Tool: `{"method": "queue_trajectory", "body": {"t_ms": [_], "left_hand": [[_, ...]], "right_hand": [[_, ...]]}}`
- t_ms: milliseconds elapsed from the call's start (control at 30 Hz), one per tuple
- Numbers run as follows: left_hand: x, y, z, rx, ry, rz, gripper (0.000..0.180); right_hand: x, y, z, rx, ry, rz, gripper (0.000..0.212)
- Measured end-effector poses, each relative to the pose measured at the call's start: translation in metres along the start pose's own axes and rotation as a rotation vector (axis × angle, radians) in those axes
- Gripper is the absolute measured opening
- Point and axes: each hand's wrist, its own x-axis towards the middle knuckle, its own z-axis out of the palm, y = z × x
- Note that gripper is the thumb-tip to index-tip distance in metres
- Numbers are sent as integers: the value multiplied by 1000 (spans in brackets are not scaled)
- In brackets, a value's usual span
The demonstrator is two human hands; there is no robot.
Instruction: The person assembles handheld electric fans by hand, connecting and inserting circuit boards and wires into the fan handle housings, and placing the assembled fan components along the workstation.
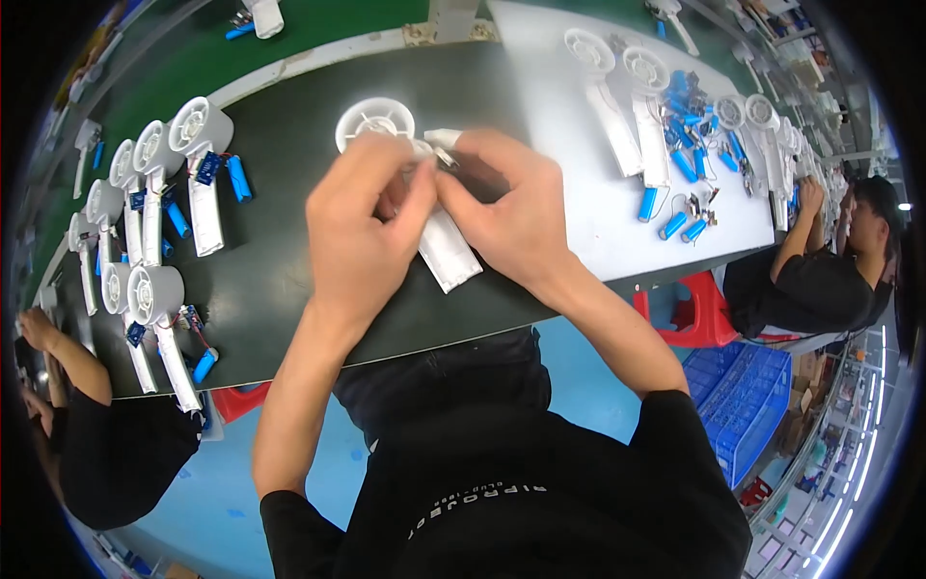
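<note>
A white handheld fan housing [450, 259] lies on the dark tabletop in front of me, its round head pointing away and its handle toward me. My left hand [362, 217] is closed at the neck of the housing, thumb and fingers pinched together there. On the other side my right hand [516, 203] is closed too, thumb and index finger brought together near the neck. A small shiny metal-coloured piece [445, 157] shows at its fingertips, too blurred to name. White covers wrap some fingertips. My fingers hide most of the neck.
Several white fan housings [205, 217] with blue cylindrical cells and circuit boards stand at the left. On the white sheet [569, 227] at right lie more housings and a pile of blue cells [683, 164]. Co-workers sit at both sides; a blue crate [738, 405] is at lower right.
</note>
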Motion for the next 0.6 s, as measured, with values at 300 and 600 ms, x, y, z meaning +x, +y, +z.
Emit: {"method": "queue_trajectory", "body": {"t_ms": [300,600], "left_hand": [[-19,-6,-40,48,235,-173,10],[-31,-11,-45,161,-43,-193,7]], "right_hand": [[34,-7,10,171,-297,411,40],[251,47,114,-272,155,145,30]]}}
